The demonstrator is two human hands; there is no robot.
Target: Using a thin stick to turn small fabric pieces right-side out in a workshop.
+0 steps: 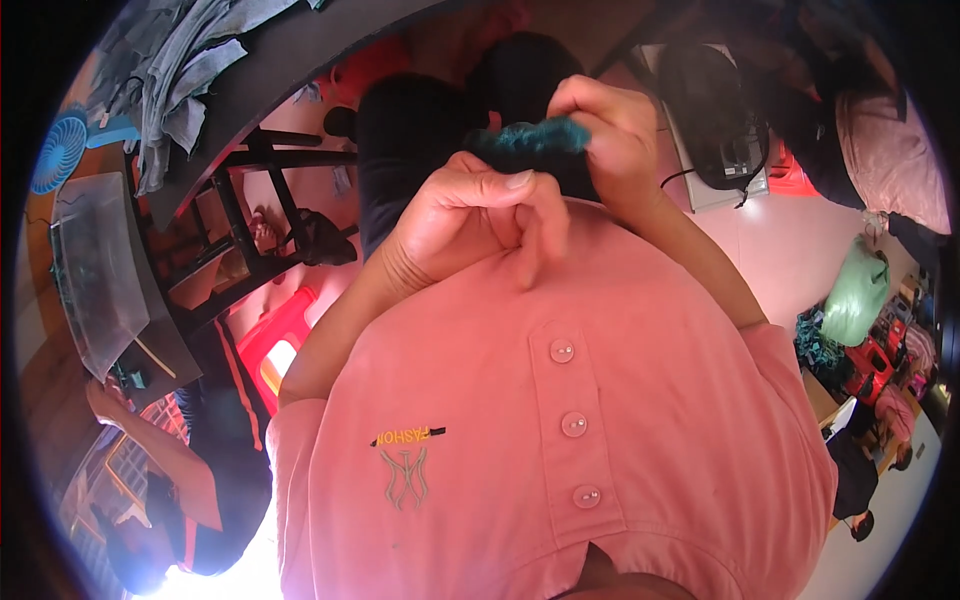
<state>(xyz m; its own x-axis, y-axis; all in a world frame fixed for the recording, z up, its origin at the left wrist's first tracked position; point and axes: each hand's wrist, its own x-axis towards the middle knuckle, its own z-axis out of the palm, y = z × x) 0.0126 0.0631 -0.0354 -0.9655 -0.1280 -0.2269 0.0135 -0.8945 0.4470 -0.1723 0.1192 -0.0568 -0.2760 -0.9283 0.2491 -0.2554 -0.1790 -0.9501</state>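
A dark teal piece of crinkled, gathered fabric stretches between my two hands, above my lap. Its right end is pinched between the thumb and fingers of my right hand. My left hand is just below the fabric's left end, with the thumb laid over curled fingers. Motion blurs those fingertips, and whatever they hold, if anything, is hidden. Whether the left hand touches the fabric I cannot tell.
Grey cloth pieces lie on a dark table at upper left, near a blue fan. A red stool stands at left. Another person works beside a clear bin. A green bag sits at right.
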